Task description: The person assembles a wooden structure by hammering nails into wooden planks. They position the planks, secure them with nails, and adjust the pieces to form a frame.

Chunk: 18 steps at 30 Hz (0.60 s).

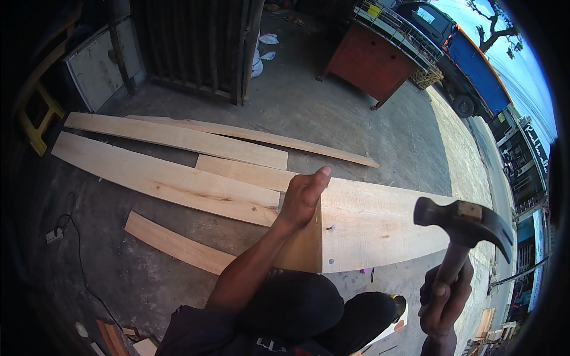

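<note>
My right hand point(445, 299) is wrapped round the handle of a claw hammer point(466, 224), raised at the right with its striking face toward the left. My left hand point(301, 200) grips the upper corner of a joined wooden piece, thumb pointing up. Its pale wide board point(386, 222) meets another board point(300, 248) at an edge in front of my knees. Near that edge a nail point(331, 228) sticks partly out of the wide board. Below it, a nail head point(331, 261) sits close to the surface. The hammer is apart from both nails.
Several loose planks point(160, 178) lie on the concrete floor to the left, with a shorter plank point(178, 243) nearer me. A black cable point(83, 267) runs along the far left. Behind stand a red-brown table point(371, 62) and a metal gate point(190, 47); a truck point(475, 65) is outside.
</note>
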### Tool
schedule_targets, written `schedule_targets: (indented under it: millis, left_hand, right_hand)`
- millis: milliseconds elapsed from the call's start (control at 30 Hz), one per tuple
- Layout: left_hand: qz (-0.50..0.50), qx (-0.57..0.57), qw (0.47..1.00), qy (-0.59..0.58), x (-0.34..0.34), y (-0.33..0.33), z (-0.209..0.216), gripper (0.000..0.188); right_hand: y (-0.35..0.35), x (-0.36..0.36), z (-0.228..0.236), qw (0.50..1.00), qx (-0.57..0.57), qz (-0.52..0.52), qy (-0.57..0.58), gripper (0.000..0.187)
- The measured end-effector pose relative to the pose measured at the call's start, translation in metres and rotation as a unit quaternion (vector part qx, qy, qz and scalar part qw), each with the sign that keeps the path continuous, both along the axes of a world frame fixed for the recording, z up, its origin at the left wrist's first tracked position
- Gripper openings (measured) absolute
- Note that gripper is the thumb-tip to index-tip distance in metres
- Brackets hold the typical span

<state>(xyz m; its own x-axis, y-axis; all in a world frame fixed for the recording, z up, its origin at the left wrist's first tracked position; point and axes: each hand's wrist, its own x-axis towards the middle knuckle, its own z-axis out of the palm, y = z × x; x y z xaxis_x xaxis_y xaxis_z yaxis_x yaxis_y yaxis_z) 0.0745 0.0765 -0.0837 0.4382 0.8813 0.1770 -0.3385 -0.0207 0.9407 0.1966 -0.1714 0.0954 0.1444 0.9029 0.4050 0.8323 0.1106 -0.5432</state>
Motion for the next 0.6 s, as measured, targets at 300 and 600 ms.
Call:
schedule_targets:
  millis: [300, 600]
  left_hand:
    - [0.001, -0.016, 1.0, -0.008, 0.0, -0.001, 0.003, 0.059]
    - [-0.004, -0.012, 1.0, -0.013, 0.0, -0.002, 0.003, 0.058]
  right_hand:
    - [0.003, 0.0, 0.008, 0.992, 0.033, -0.02, 0.118, 0.055]
    - [0.015, 0.002, 0.012, 0.998, -0.049, 0.03, -0.018, 0.051]
